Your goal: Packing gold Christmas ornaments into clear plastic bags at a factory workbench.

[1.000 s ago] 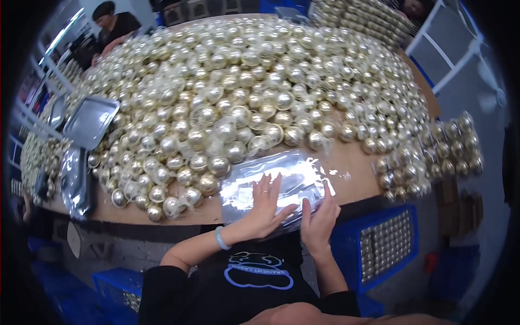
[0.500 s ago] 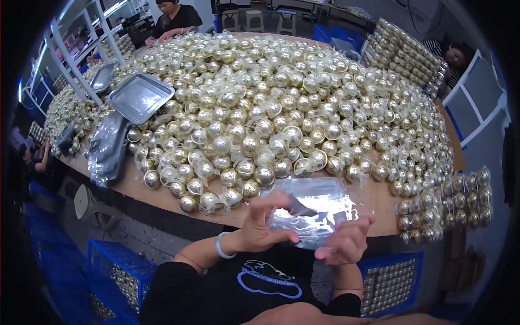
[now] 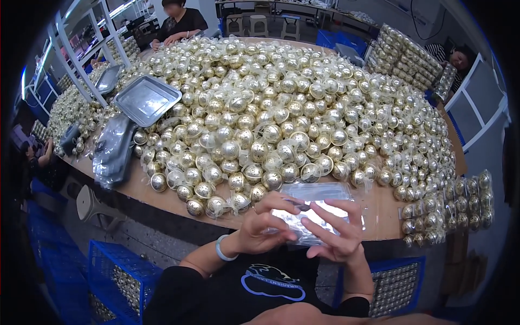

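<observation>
My left hand (image 3: 265, 223), a pale bracelet on its wrist, is closed with thumb and fingers on a shiny clear plastic bag (image 3: 297, 221) at the table's front edge. A small dark patch shows by its fingertips; what it is I cannot make out. My right hand (image 3: 340, 234) is open, its fingers spread over the bag's right part. Underneath, more flat clear plastic bags (image 3: 319, 190) lie on the table. Just beyond them spreads a large heap of gold metal balls (image 3: 260, 149), many with pale ribbon.
A grey metal tray (image 3: 146, 100) and a stack of plastic packaging (image 3: 112, 154) lie at left. Packed rows of balls (image 3: 433, 216) sit at the right edge. Blue crates (image 3: 119, 265) stand below, near a white stool (image 3: 92, 208). A co-worker (image 3: 181, 24) sits across the table.
My right hand has moved up and left, spreading its fingers over the bag. My left hand's fingers have drawn closer together. The view has shifted slightly.
</observation>
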The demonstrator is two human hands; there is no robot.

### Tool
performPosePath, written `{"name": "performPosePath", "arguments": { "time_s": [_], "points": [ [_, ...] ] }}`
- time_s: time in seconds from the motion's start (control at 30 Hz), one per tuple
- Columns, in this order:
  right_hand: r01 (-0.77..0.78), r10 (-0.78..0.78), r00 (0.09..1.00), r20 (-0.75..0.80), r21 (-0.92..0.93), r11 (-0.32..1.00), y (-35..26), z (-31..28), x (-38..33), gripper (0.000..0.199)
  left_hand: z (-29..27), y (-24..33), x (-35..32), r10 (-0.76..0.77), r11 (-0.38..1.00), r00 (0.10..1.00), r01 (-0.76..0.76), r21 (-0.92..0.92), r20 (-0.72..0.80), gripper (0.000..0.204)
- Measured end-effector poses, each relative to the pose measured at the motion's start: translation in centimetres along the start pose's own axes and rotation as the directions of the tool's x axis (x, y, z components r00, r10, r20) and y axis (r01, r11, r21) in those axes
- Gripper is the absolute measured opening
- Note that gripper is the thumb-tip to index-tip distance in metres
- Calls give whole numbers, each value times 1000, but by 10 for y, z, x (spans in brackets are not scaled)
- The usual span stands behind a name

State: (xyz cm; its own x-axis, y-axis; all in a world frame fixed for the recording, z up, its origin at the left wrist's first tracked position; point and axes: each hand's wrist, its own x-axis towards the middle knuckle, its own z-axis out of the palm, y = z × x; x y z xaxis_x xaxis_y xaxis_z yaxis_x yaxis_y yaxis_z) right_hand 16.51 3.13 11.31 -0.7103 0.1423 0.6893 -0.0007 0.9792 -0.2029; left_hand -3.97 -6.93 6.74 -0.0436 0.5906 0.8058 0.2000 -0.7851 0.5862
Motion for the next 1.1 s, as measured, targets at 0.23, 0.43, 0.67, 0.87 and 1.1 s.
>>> {"name": "performPosePath", "arguments": {
  "time_s": [0.23,0.43,0.67,0.87,1.1],
  "points": [
    [-354,287,935,208,494,794,-9,-8,19,9,-6,13,12,13,976,997,-30,214,79,34],
    [-694,574,651,496,695,186,4,-6,22,9,-5,12,17,-155,939,987,139,316,28,9],
    [-248,209,959,189,211,946,-17,-41,43,12,-5,20,21,18,989,984,-44,141,177,19],
    [-502,363,865,347,593,630,-18,-55,50,21,1,38,31,306,921,946,-323,219,110,66],
    [-421,344,906,247,426,801,-40,-63,39,13,6,39,32,594,626,790,-575,528,156,45]
  ]
}}
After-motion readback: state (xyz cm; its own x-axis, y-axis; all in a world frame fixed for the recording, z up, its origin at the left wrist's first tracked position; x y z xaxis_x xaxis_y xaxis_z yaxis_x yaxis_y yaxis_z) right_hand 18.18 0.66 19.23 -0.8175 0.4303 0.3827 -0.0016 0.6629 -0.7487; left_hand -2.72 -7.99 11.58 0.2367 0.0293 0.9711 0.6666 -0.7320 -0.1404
